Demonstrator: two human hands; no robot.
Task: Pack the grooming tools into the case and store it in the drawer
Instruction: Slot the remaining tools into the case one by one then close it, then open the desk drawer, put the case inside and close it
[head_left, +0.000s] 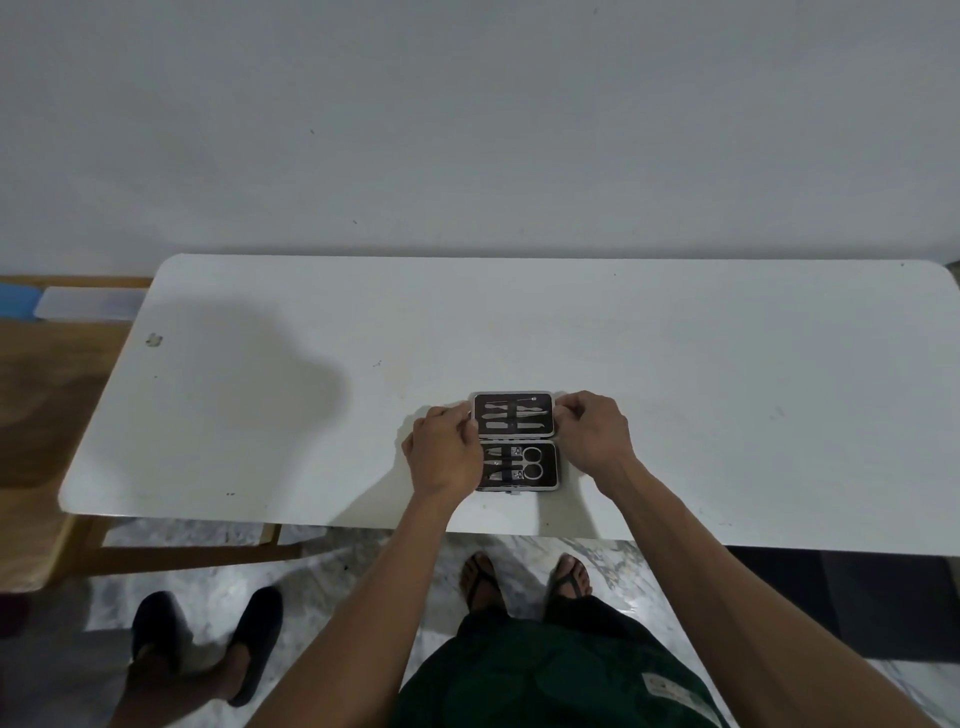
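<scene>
Both forearms reach out over the long white counter (260, 395), the left hand (445, 453) and right hand (592, 431) curled and pinching the two side edges of the far half of the open dark rectangular grooming case (514, 441). The case lies flat near the counter's front edge, silver tools strapped in both halves, small scissors (529, 463) in the near one. Beside the counter stands a wooden chair (36, 467).
</scene>
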